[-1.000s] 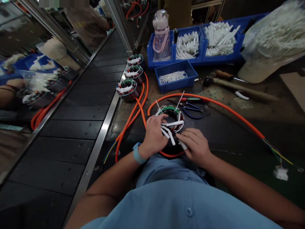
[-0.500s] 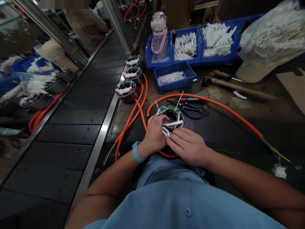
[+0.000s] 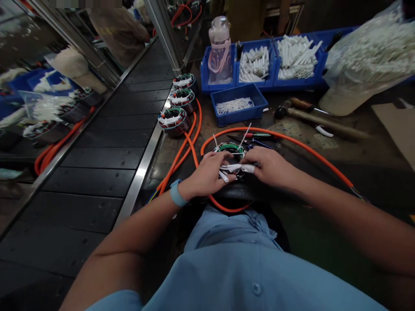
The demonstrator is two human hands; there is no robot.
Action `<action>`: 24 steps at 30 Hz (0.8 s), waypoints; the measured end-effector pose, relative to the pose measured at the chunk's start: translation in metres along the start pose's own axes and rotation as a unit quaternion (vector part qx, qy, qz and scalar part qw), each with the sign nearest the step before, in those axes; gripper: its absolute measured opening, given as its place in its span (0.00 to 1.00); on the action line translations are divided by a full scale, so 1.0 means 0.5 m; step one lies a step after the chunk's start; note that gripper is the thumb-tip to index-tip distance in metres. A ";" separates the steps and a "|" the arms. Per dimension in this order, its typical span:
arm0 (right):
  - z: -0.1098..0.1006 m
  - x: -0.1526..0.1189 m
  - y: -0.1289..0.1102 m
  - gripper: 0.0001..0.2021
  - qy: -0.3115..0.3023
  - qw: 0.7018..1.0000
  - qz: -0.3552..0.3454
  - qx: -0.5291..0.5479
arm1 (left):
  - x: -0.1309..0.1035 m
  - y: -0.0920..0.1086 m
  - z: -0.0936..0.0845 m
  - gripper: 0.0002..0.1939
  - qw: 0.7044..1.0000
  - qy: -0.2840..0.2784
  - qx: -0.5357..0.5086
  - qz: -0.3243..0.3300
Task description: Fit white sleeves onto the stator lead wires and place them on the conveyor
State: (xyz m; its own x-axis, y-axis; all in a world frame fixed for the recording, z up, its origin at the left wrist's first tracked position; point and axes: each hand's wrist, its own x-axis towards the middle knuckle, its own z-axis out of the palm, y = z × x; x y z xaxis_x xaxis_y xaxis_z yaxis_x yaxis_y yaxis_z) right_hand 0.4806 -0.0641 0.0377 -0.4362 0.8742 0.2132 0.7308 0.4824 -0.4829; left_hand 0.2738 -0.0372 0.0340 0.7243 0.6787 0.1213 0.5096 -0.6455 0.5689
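Note:
In front of me on the bench sits a ring-shaped motor stator (image 3: 231,147) with a green board, coloured wires and two upright white cable ties. My left hand (image 3: 210,173) curls over its left side, fingers closed around white sleeving tubes (image 3: 232,167) at the near rim. From the right, my right hand (image 3: 270,166) pinches the right end of the same tubes. A white piece lies along my right thumb; whether it is tubing or a finger wrap is unclear. My hands hide much of the ring. An orange cable (image 3: 292,142) loops behind it.
Three similar stators (image 3: 175,121) stand by the conveyor (image 3: 94,160) on the left. Blue bins (image 3: 274,84) with white tubes and a bottle (image 3: 220,52) line the back. A small blue tray (image 3: 239,117) holds white ties. A hammer (image 3: 324,121) and pliers (image 3: 259,142) lie rightward.
My right hand has risen from the near edge to the ring's right side and now pinches the tubing. My left hand has shifted slightly, its fingers now over the white tubes.

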 end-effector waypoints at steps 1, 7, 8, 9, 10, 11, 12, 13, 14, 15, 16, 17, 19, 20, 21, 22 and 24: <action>0.001 -0.002 0.002 0.07 -0.005 1.000 0.000 0.004 | 0.005 0.003 -0.004 0.21 1.000 -0.012 0.004 -0.006; 0.002 -0.004 0.008 0.10 -0.029 0.996 -0.081 -0.019 | 0.031 0.023 0.003 0.14 0.994 -0.026 0.089 -0.060; 0.002 -0.005 0.008 0.10 -0.030 0.994 -0.098 -0.033 | 0.029 0.022 0.004 0.15 0.994 -0.022 0.087 -0.058; 0.001 -0.006 0.007 0.11 -0.033 0.992 -0.113 -0.049 | 0.025 0.018 0.004 0.16 0.995 -0.016 0.081 -0.049; 0.000 -0.008 0.006 0.12 -0.037 0.989 -0.126 -0.066 | 0.018 0.012 0.004 0.18 0.996 -0.007 0.076 -0.033; -0.001 -0.011 0.005 0.12 -0.043 0.986 -0.139 -0.085 | 0.010 0.005 0.005 0.19 0.997 0.002 0.079 -0.009; -0.002 -0.013 0.004 0.12 -0.046 0.982 -0.154 -0.104 | 0.002 -0.003 0.006 0.22 0.996 0.013 0.090 0.020; -0.003 -0.016 0.004 0.12 -0.046 0.977 -0.168 -0.124 | -0.006 -0.011 0.010 0.25 0.993 0.023 0.109 0.047; -0.004 -0.017 0.003 0.12 -0.043 0.972 -0.182 -0.142 | -0.013 -0.019 0.015 0.29 0.988 0.034 0.132 0.069; -0.005 -0.018 0.002 0.12 -0.037 0.967 -0.194 -0.160 | -0.018 -0.026 0.021 0.31 0.984 0.043 0.153 0.081; -0.005 -0.017 0.001 0.12 -0.033 0.962 -0.205 -0.176 | -0.022 -0.031 0.029 0.33 0.981 0.054 0.167 0.083; -0.004 -0.015 -0.001 0.12 -0.028 0.958 -0.214 -0.190 | -0.024 -0.034 0.037 0.33 0.979 0.064 0.177 0.077; 0.003 -0.009 -0.007 0.12 -0.022 0.950 -0.227 -0.211 | -0.022 -0.036 0.052 0.29 0.977 0.085 0.185 0.064; 0.008 -0.006 -0.011 0.13 -0.023 0.947 -0.235 -0.218 | -0.021 -0.035 0.058 0.28 0.976 0.096 0.185 0.061; 0.015 -0.002 -0.015 0.13 -0.025 0.944 -0.242 -0.224 | -0.019 -0.034 0.062 0.27 0.975 0.105 0.184 0.060; 0.022 0.002 -0.020 0.13 -0.028 0.941 -0.248 -0.229 | -0.017 -0.032 0.065 0.28 0.974 0.115 0.183 0.061; 0.032 0.009 -0.028 0.13 -0.039 0.938 -0.254 -0.233 | -0.016 -0.029 0.066 0.29 0.973 0.129 0.183 0.062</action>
State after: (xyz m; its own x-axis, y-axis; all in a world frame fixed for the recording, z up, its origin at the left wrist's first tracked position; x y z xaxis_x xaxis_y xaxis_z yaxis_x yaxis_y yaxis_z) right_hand 0.4600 -0.0678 0.0318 -0.8145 0.5263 0.2440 0.5599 0.8233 0.0929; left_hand 0.2758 -0.0447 -0.0020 0.6739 0.6231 0.3969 0.5920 -0.7769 0.2145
